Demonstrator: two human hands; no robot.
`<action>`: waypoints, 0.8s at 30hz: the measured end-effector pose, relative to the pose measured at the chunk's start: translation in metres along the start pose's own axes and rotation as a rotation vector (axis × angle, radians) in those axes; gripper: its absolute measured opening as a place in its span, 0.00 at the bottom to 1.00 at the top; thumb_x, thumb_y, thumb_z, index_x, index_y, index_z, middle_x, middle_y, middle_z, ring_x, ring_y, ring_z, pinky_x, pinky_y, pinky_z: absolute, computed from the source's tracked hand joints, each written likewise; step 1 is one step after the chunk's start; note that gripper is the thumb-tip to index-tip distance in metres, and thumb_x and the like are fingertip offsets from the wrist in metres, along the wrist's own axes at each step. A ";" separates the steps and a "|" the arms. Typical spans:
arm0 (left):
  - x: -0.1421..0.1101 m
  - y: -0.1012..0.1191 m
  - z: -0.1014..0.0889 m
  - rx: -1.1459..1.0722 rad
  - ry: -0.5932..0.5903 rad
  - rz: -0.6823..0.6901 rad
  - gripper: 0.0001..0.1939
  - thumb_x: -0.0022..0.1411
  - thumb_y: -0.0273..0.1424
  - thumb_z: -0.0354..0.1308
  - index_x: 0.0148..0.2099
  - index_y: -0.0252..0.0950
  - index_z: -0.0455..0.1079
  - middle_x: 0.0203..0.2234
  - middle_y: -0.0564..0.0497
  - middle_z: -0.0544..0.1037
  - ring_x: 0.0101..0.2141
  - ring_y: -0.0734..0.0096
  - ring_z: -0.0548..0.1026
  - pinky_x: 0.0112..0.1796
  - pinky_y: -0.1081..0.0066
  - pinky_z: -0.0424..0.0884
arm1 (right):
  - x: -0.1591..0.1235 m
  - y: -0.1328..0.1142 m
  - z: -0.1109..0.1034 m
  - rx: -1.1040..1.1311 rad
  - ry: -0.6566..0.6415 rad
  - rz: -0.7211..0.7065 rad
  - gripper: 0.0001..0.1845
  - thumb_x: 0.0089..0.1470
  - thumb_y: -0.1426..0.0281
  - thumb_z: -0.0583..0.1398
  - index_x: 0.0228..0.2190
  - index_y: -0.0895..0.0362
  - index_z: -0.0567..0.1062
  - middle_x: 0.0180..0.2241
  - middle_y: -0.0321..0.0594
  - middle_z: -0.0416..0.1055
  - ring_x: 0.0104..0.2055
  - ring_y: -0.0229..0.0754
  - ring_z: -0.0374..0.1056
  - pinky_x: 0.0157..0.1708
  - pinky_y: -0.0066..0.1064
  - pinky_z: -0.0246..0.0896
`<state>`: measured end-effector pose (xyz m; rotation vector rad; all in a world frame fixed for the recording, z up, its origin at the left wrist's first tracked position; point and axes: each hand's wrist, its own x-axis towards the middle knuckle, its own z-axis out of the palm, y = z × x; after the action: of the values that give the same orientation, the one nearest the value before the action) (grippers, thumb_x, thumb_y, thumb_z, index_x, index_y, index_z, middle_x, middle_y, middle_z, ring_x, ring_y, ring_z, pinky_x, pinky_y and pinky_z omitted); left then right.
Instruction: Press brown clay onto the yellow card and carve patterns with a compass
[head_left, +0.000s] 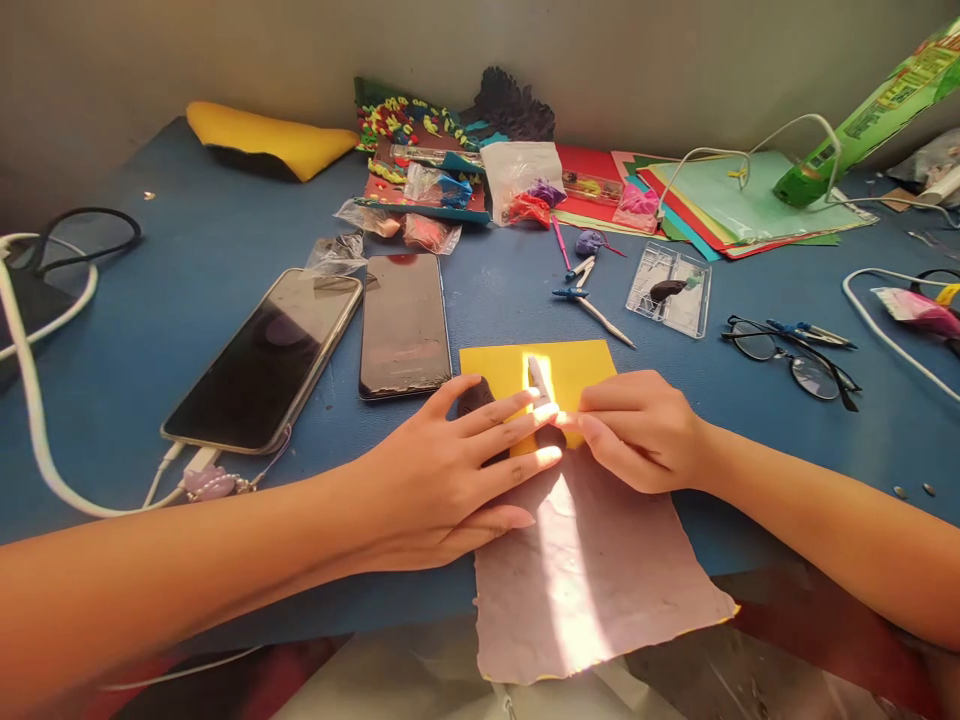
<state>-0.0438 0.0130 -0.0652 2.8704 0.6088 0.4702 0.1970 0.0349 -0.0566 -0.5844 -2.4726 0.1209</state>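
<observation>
A yellow sheet [487,362] lies at the table's front, and a thin greyish-pink layer [525,590] with ragged edges covers its near part and hangs past the table edge. My left hand [457,470] rests on it with fingers spread and flat, holding nothing. Beside those fingertips my right hand [649,430] is curled closed, thumb and index finger pressed together low over the sheet; what they pinch, if anything, is hidden. Between the hands, a small pale grey strip [535,372] sits on the yellow part in bright sunlight. A dark patch [474,395] shows partly under my left hand.
Two phones [262,365] [405,325] lie left of the sheet, one with a cable plugged in. Behind are a drawing compass [592,310], a clear plastic case [670,290], and coloured papers [765,200]. Eyeglasses [795,360] lie at right, a yellow roll [270,135] at back left.
</observation>
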 end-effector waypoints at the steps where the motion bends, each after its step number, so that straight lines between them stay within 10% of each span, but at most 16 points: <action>1: 0.000 0.000 0.000 -0.004 0.003 -0.007 0.21 0.71 0.38 0.43 0.60 0.38 0.65 0.61 0.45 0.66 0.63 0.60 0.60 0.63 0.54 0.41 | 0.000 0.002 -0.001 -0.005 0.034 0.044 0.20 0.60 0.77 0.49 0.20 0.56 0.72 0.17 0.34 0.60 0.18 0.34 0.53 0.19 0.28 0.49; 5: 0.000 0.000 -0.001 -0.009 -0.024 -0.004 0.21 0.71 0.38 0.43 0.60 0.38 0.64 0.61 0.45 0.66 0.62 0.60 0.61 0.62 0.54 0.43 | 0.004 0.010 0.000 -0.147 0.093 0.188 0.17 0.61 0.73 0.49 0.36 0.57 0.77 0.32 0.43 0.73 0.33 0.40 0.67 0.36 0.35 0.61; 11: 0.001 0.000 -0.002 0.021 -0.050 -0.033 0.25 0.71 0.41 0.41 0.63 0.33 0.60 0.62 0.42 0.64 0.63 0.59 0.59 0.62 0.56 0.43 | 0.005 0.014 0.006 -0.192 -0.126 0.253 0.19 0.62 0.72 0.47 0.48 0.58 0.74 0.49 0.46 0.72 0.52 0.48 0.63 0.50 0.44 0.53; 24: 0.001 -0.001 0.001 0.026 -0.047 -0.072 0.28 0.70 0.45 0.41 0.61 0.32 0.62 0.61 0.39 0.65 0.64 0.54 0.57 0.62 0.48 0.40 | 0.004 0.013 0.005 -0.149 -0.130 0.233 0.17 0.61 0.73 0.49 0.43 0.59 0.75 0.49 0.46 0.73 0.53 0.48 0.63 0.51 0.44 0.53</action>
<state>-0.0431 0.0144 -0.0665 2.8640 0.7120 0.3856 0.1963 0.0486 -0.0616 -0.9567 -2.5449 0.0678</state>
